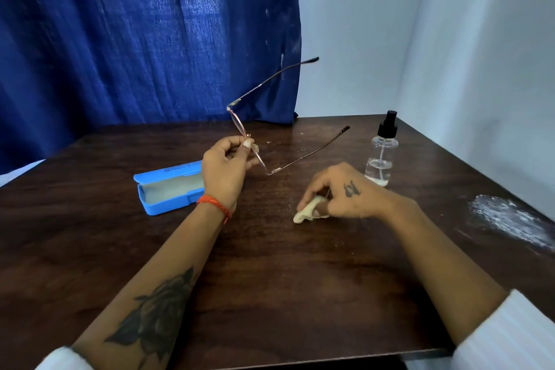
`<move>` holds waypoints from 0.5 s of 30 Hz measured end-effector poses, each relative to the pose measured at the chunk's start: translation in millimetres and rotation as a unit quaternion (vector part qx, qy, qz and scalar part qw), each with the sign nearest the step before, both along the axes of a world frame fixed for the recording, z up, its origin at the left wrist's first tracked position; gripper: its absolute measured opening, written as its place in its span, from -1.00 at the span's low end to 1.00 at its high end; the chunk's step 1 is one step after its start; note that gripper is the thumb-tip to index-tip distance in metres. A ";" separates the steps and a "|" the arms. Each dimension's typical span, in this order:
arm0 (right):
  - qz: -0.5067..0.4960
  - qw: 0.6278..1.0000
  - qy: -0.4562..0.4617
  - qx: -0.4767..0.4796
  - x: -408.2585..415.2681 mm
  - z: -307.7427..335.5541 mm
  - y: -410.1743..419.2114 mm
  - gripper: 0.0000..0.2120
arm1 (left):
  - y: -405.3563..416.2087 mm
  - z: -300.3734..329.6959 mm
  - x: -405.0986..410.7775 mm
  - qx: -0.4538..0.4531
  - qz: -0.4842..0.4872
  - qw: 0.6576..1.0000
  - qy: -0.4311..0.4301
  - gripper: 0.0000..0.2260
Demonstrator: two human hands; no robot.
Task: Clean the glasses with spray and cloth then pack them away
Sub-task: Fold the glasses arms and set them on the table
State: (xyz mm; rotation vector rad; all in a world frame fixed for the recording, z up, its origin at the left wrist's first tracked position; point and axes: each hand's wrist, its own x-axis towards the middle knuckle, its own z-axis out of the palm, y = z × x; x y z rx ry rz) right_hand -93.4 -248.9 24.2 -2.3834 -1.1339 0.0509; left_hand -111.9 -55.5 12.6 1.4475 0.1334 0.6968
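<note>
My left hand (pixel 223 171) pinches thin metal-framed glasses (pixel 240 126) at the bridge and holds them above the table, both arms unfolded and pointing to the right. My right hand (pixel 339 194) lies on the table with its fingers curled round a small cream cloth (pixel 304 213). A clear spray bottle (pixel 380 156) with a black pump top stands upright just beyond my right hand. A blue glasses case (pixel 168 186) lies open on the table, left of my left wrist, with a grey lining.
The dark wooden table (pixel 270 279) carries a white powdery smear (pixel 510 219) near its right edge. A blue curtain (pixel 135 33) hangs behind the table, and a white wall stands to the right.
</note>
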 end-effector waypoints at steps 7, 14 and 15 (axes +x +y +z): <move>-0.031 0.995 0.091 0.019 4.5 -0.8 -8.0 -0.81 | -8.9 -3.2 0.0 -0.092 -0.039 0.995 -0.008 -0.92; -0.216 0.917 0.104 0.318 10.2 -11.0 9.1 -0.89 | -21.6 -8.4 1.8 -0.180 -0.079 0.980 -0.007 -0.95; -0.188 0.890 0.184 0.372 8.2 -11.3 13.4 -0.93 | -23.8 -10.2 2.0 -0.183 -0.085 0.979 -0.004 -0.95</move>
